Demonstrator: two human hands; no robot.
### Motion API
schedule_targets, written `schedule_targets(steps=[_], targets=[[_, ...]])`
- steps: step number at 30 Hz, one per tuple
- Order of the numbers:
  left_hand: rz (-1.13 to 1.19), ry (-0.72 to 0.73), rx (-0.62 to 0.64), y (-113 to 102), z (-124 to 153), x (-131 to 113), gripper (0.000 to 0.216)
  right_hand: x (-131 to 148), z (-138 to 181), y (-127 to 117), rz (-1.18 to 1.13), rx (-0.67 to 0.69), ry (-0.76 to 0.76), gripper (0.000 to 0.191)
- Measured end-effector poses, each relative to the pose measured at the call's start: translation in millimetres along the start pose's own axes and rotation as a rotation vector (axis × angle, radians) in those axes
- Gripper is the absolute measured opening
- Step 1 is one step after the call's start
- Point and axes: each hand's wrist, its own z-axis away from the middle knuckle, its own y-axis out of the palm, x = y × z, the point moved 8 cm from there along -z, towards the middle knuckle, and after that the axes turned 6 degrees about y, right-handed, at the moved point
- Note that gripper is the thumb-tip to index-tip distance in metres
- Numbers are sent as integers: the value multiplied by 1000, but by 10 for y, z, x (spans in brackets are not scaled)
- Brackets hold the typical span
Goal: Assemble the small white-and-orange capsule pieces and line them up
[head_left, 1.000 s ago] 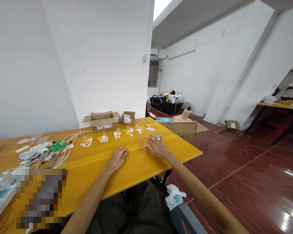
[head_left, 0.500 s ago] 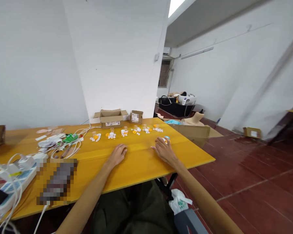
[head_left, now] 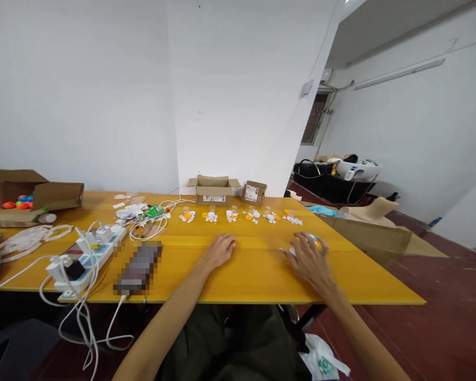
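My right hand point(head_left: 311, 259) lies over the right part of the table with its fingers spread. Beneath and beside it show small round pieces in white, orange and light blue point(head_left: 316, 241), partly covered by the fingers. My left hand point(head_left: 221, 250) rests on the table near the middle, fingers loosely curled together, and nothing shows in it. Beyond both hands runs a row of small piles of white and orange pieces, among them a left pile point(head_left: 188, 216), a middle pile point(head_left: 231, 215) and a right pile point(head_left: 292, 217). Small clear cups stand by the piles.
Behind the piles stand an open cardboard box point(head_left: 214, 198) and a smaller box point(head_left: 254, 193). To the left lie a phone point(head_left: 138, 269), a power strip point(head_left: 93, 259) with cables and a green packet point(head_left: 154, 211). A box of coloured balls point(head_left: 61, 195) is farther left.
The view has swung left, so the table and both hands appear farther right and the box of balls shows. My right hand stays at the coloured pieces, its fingers slightly more spread.
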Motion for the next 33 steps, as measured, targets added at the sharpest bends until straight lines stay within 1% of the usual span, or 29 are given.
schedule_targets(steps=[3,6,8,10,12,14,16,18,19,21,23,26,28,30,33], targets=[[13,-21,-26,-24,1,29,21,-57,66,8,-10,23,-1,29],[47,-43,-62,-52,7,75,22,-71,114,83,-10,52,-17,29],[75,-59,-75,-65,11,107,22,-33,120,145,-34,72,-22,29],[112,-81,-86,-82,12,130,22,77,95,206,-97,97,-28,28],[170,-100,-100,-113,9,125,22,259,37,270,-173,131,-27,29],[246,-103,-117,-154,3,86,24,506,-43,359,-281,198,-19,30],[322,-94,-123,-188,-2,26,29,798,-126,496,-438,316,1,26],[382,-86,-111,-200,-4,-21,34,1077,-202,656,-635,437,65,19],[406,-85,-106,-204,-4,-30,35,1201,-241,727,-745,474,108,16],[442,-97,-119,-220,0,-4,37,1399,-320,845,-950,497,198,24],[452,-124,-152,-249,7,67,37,1527,-376,960,-1118,514,298,35],[423,-142,-173,-286,8,162,34,1597,-412,1078,-1284,530,426,44],[403,-135,-170,-305,2,188,31,1588,-410,1113,-1342,543,482,46],[398,-148,-175,-324,3,210,30,1546,-397,1123,-1363,548,526,47],[431,-208,-178,-325,21,259,31,1444,-377,1114,-1332,522,585,46]])
